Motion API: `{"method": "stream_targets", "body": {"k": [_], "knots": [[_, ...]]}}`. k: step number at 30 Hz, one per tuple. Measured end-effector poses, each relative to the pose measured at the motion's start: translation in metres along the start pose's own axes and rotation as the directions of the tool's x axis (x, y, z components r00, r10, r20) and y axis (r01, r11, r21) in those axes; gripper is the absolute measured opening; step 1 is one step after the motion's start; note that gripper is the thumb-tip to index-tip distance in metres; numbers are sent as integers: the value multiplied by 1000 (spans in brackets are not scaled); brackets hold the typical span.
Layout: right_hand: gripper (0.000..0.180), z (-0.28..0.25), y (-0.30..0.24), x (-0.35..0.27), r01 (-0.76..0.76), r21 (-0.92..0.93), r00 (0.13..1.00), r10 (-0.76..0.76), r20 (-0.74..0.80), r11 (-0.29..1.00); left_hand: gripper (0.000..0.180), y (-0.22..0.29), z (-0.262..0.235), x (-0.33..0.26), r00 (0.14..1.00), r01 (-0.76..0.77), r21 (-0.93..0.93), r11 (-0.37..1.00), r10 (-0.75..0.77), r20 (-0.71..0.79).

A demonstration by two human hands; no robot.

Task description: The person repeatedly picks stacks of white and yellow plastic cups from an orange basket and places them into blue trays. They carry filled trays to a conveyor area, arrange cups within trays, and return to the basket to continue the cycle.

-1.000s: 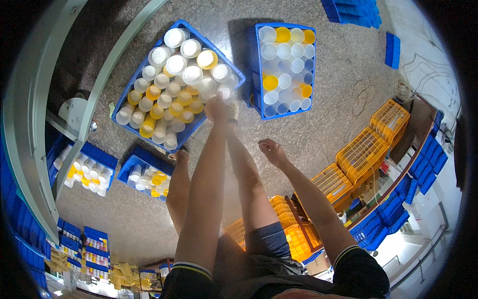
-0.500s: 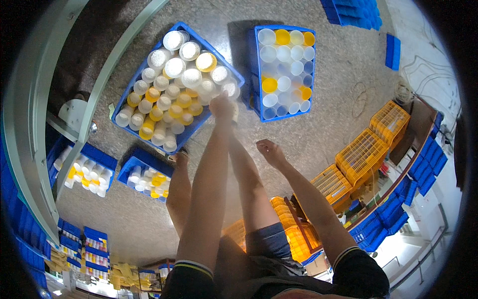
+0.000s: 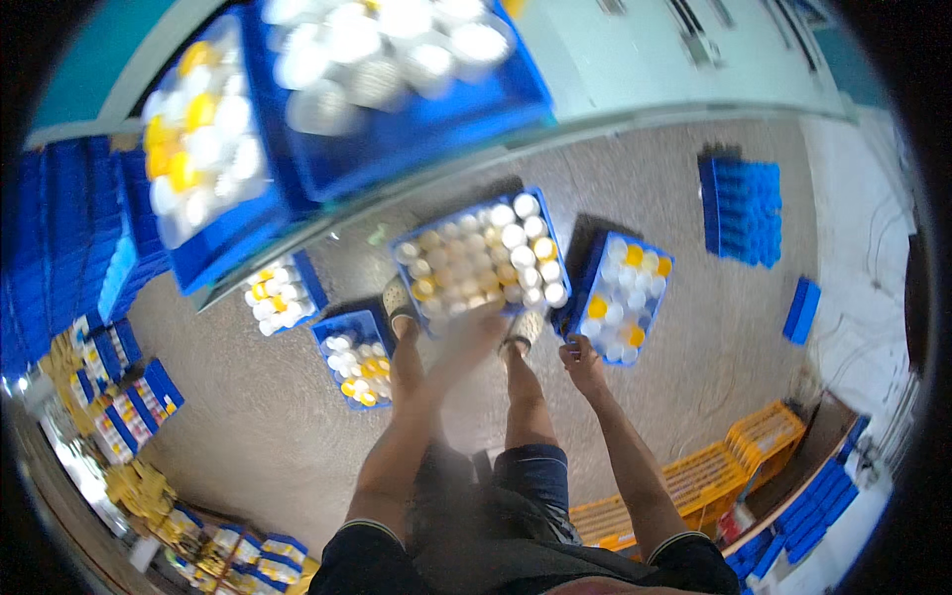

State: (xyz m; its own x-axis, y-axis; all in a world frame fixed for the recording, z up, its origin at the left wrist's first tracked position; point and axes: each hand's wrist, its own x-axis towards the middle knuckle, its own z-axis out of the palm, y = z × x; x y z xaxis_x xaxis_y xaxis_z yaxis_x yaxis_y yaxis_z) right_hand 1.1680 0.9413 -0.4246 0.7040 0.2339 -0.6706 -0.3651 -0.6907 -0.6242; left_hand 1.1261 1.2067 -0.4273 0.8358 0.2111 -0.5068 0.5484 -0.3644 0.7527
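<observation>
Head view, looking down at a floor. The person's left hand (image 3: 484,322) is a blur over the near edge of a blue crate (image 3: 548,220). Because of the blur, I cannot tell whether that hand is open, closed or gripping something. Directly beyond it, the crate is packed with round white and yellow containers (image 3: 522,257), most with their ends facing up.

The right hand (image 3: 583,359) is beside the near-left corner of a second blue crate (image 3: 592,270), which lies just ahead and to its right and holds similar containers. Its fingers look loosely bent and partly open, with nothing visible in them; whether it touches the crate is unclear.

To the left of the left hand, beyond a shoe (image 3: 398,297), stands a smaller filled crate (image 3: 327,345). Far ahead of both hands, a pale bench (image 3: 635,79) carries a large blue tray (image 3: 436,124) of containers.

Careful work here would likely mean slowing the left hand above the tightly packed rows, taking any container lightly by its sides, moving it straight up or down, and keeping the forearm off neighbouring rims. The right hand seems well placed to steady the second crate's corner.
</observation>
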Motion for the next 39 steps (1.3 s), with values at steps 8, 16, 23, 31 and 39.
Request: {"method": "stream_targets", "body": {"k": [8, 16, 23, 31, 39], "knots": [[42, 101, -441, 35, 723, 241, 643, -758, 107, 647, 72, 67, -430, -12, 617, 116, 430, 895, 275, -738], [61, 250, -605, 115, 624, -509, 730, -674, 110, 593, 69, 17, -507, 95, 834, 170, 402, 900, 86, -545], [60, 258, -613, 127, 551, -600, 786, -602, 140, 580, 67, 44, -504, 79, 785, 157, 212, 965, 9, -620], [63, 165, -586, -35, 804, -438, 480, -874, 80, 402, 66, 124, -449, -73, 568, 53, 352, 935, 262, -781], [54, 84, -401, -144, 747, -387, 631, -759, 156, 541, 69, 149, -251, -197, 665, 175, 192, 966, 28, -746]]}}
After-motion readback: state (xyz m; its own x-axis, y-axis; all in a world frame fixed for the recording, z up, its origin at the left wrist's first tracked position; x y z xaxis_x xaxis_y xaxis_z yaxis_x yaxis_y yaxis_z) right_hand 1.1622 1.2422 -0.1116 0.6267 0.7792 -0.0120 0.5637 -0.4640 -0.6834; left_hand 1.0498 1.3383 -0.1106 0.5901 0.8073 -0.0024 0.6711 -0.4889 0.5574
